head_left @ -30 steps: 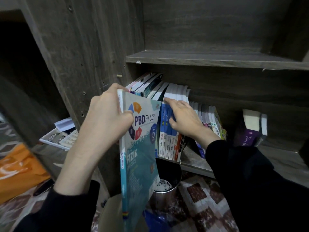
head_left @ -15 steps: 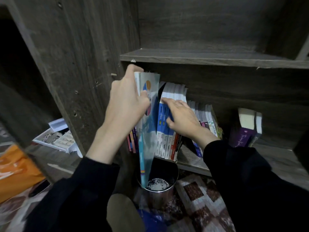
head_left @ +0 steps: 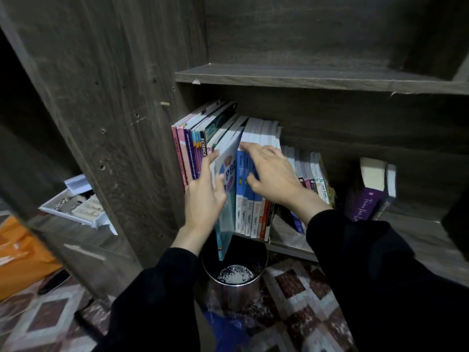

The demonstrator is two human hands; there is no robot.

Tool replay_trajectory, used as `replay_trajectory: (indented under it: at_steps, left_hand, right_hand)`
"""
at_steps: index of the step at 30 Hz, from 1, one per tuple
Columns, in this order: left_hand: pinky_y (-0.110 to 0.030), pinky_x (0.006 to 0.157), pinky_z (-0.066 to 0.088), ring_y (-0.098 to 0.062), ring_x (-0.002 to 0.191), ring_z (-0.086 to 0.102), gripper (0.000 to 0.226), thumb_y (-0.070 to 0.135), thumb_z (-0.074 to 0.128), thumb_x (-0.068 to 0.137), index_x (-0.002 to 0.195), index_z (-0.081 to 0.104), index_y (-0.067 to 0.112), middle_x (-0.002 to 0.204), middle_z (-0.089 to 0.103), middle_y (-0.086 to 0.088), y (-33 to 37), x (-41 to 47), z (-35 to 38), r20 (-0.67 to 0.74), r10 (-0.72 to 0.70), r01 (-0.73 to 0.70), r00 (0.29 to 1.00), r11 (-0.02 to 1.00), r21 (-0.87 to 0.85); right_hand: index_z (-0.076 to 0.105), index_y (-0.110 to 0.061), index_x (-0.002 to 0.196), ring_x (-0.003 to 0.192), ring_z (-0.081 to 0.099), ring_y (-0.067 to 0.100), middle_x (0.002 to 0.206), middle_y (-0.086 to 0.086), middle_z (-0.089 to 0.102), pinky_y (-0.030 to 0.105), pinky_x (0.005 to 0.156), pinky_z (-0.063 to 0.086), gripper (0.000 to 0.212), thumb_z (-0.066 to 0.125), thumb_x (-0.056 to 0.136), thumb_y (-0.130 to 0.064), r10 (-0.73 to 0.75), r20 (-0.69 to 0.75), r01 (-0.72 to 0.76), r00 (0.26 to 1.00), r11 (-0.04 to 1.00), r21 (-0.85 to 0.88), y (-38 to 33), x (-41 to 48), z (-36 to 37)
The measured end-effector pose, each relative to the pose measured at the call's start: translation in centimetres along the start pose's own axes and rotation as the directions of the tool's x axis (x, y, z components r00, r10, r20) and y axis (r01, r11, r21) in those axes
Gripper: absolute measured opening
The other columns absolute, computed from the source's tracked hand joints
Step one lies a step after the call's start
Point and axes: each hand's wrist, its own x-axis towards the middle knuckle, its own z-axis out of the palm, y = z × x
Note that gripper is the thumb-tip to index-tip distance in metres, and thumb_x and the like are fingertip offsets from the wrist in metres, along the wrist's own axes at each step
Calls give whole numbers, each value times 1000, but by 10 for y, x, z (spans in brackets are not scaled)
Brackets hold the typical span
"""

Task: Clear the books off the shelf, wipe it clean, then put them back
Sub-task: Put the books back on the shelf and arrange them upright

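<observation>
The left hand (head_left: 203,196) pinches the thin book (head_left: 227,174), standing tall just left of the blue books (head_left: 243,209) on the shelf (head_left: 286,240), while the right hand (head_left: 271,176), fingers flat, presses those blue books away from it.

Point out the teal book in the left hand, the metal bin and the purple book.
teal book (head_left: 228,214): head view, lower front cover.
metal bin (head_left: 236,295): head view, front outer wall.
purple book (head_left: 363,207): head view, lettered purple face.

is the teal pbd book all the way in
Only partly: the thin teal PBD workbook juts out past the grey wooden shelf.
</observation>
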Motion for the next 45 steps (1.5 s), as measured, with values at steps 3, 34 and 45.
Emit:
replay_trajectory:
  at_steps: [3, 34, 45]
  left_hand:
    - [-25, 61, 36, -17, 52, 51, 47, 20, 53, 95, 139, 39, 25, 64, 58, -3, 3, 0, 3, 5, -42, 41, 999, 998, 55]
    - [-26, 108, 27, -23, 134, 39, 62, 5, 43, 98, 152, 14, 14, 146, 42, -12, 17, -83, 65, 377, -658, 758, 652, 567, -323]
    - [-44, 117, 22, -23, 142, 24, 73, -5, 37, 83, 151, 18, 12, 157, 21, -5, 22, -49, 78, 410, -743, 827, 529, 342, -447]
  right_hand:
    - [33, -12, 143, 127, 44, 19, 139, 6, 49, 25, 111, 13, 63, 53, 84, -16, -1, -2, 1, 1000, 1000, -3, -1, 3, 4]
    - [31, -16, 146, 133, 38, 17, 143, 5, 46, 26, 113, 10, 66, 54, 84, -17, -19, -50, 19, 999, 1000, -14, 2, 4, 12]
    - [29, -14, 147, 134, 35, 16, 144, 5, 44, 21, 110, 7, 70, 53, 82, -14, -47, -78, 46, 996, 999, -16, 2, 6, 15]
